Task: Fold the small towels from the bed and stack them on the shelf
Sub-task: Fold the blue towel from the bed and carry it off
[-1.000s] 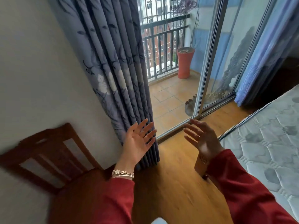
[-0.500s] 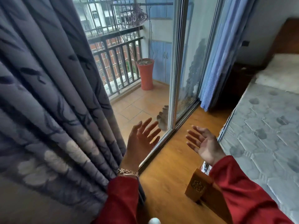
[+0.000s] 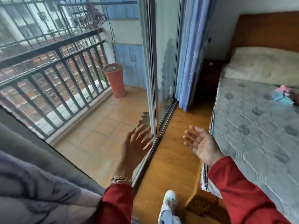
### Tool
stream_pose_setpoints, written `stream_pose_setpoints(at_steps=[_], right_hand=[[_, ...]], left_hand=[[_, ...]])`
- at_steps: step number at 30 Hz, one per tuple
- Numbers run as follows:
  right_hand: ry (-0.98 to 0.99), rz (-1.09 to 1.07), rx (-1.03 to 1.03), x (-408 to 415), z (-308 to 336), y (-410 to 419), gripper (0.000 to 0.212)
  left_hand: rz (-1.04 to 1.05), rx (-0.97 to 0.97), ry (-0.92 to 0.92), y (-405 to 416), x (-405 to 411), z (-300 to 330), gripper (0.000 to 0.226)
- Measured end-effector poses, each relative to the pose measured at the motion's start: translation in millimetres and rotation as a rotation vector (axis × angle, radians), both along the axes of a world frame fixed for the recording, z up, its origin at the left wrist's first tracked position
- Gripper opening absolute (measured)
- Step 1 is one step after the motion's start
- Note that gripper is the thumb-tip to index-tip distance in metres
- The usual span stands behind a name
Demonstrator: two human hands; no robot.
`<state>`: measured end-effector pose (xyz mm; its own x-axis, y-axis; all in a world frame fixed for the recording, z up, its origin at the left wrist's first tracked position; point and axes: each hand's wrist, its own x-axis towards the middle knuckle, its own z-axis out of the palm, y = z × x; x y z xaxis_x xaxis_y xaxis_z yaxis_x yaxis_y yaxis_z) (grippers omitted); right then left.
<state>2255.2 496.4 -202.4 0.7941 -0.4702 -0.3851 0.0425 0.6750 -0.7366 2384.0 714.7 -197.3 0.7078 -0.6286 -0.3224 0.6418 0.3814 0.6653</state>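
Note:
Small pink and blue towels lie crumpled on the grey quilted mattress at the far right, close to the frame's edge. My left hand is raised in front of the sliding glass door, fingers spread, holding nothing. My right hand is raised over the wooden floor beside the bed's edge, palm up, fingers relaxed and empty. Both hands are well short of the towels. No shelf is in view.
A sliding glass door opens onto a tiled balcony with a railing and a red planter. A grey curtain hangs at the left, a blue curtain at the back. A pillow and wooden headboard lie ahead. My foot is on the floor.
The view has swung right from the wall and chair toward the bed; the towels and pillow have come into sight. Both hands stay raised and empty.

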Motion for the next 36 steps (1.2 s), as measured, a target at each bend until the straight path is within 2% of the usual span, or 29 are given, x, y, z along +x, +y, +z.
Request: stream_pose_setpoints(at_steps=[6, 8, 10, 12, 22, 28, 36], right_hand=[[0.000, -0.073, 0.011, 71.1, 4.8, -60.4, 0.018], [-0.006, -0.102, 0.020, 93.1, 10.2, -82.9, 0.019], [-0.011, -0.136, 0.026, 117.4, 15.6, -108.9, 0.018], [-0.006, -0.162, 0.025, 138.2, 19.6, -135.3, 0.017], [0.070, -0.279, 0.024, 201.9, 8.9, -242.1, 0.022], [0.101, -0.372, 0.026, 249.8, -0.3, -316.2, 0.028], [0.124, -0.422, -0.011, 340.7, 19.0, -417.7, 0.031]], left_hand=[[-0.073, 0.000, -0.002, -70.1, 83.1, 2.6, 0.045], [-0.093, 0.018, -0.032, -93.4, 110.6, 8.4, 0.050], [-0.129, 0.043, -0.093, -122.5, 140.6, 16.2, 0.065], [-0.148, 0.043, -0.109, -153.7, 167.2, 20.4, 0.063], [-0.233, 0.030, 0.033, -280.7, 255.0, 5.6, 0.044], [-0.302, 0.041, 0.054, -370.9, 313.2, -6.9, 0.043], [-0.399, 0.046, 0.044, -488.7, 412.7, 5.1, 0.049]])
